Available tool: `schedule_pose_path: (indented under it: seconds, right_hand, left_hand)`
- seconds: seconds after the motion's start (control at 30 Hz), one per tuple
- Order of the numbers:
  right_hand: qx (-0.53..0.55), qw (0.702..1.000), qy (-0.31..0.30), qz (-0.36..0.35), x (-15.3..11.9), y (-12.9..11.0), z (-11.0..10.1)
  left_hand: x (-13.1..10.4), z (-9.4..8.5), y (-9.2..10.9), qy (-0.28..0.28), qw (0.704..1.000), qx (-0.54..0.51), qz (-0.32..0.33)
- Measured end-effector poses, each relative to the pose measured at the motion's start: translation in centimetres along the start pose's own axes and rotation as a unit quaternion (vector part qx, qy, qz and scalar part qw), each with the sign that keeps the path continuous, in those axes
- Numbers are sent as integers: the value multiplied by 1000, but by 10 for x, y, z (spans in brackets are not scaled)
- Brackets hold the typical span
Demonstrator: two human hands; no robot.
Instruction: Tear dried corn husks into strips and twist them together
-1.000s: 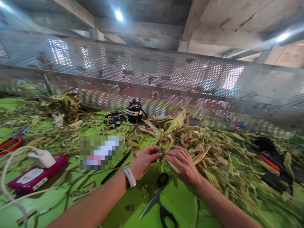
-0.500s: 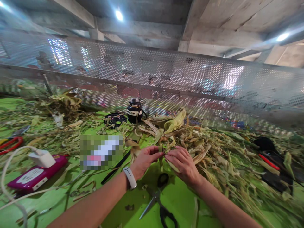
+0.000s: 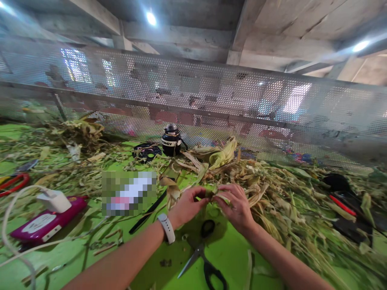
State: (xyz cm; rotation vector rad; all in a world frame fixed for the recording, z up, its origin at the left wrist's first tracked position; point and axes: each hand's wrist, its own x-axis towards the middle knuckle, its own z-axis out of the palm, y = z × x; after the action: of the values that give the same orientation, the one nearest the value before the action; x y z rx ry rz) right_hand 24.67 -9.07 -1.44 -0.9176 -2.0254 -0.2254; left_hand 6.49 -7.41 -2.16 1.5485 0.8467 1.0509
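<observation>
My left hand (image 3: 190, 204), with a white watch on its wrist, pinches one end of a short strip of dried green husk (image 3: 209, 195). Close beside it, my right hand (image 3: 234, 204) has its fingers closed on the same piece from the other side. Both hands are just above the green table, and the fingers partly hide the husk. Nearer to me, below the hands, black-handled scissors (image 3: 198, 251) lie with their blades parted. A heap of dry, yellowish husks (image 3: 242, 171) spreads behind and to the right of my hands.
A black bottle (image 3: 171, 141) stands at the back before a perforated metal screen (image 3: 193, 92). On the left lie a purple power strip (image 3: 50, 225) with a white plug and cable, and red-handled scissors (image 3: 18, 183). A black item with a red strip (image 3: 343, 205) lies right.
My right hand has turned slightly and its fingers have lifted and spread a little. The left fingers have shifted slightly right. The scissors and husk heap stay where they were.
</observation>
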Motion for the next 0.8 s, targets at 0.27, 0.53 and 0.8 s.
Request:
schedule_pose_path:
  seconds: [0.27, 0.53, 0.8]
  right_hand:
    - [76, 982, -36, 170, 0, -8, 6]
    - [150, 957, -44, 246, 1, -9, 6]
    - [102, 965, -81, 227, 12, 0, -8]
  left_hand:
    - [-11, 5, 10, 7, 1000, 4, -15]
    - [-5, 7, 4, 30, 995, -81, -44]
    - [2, -5, 2, 105, 973, -167, -121]
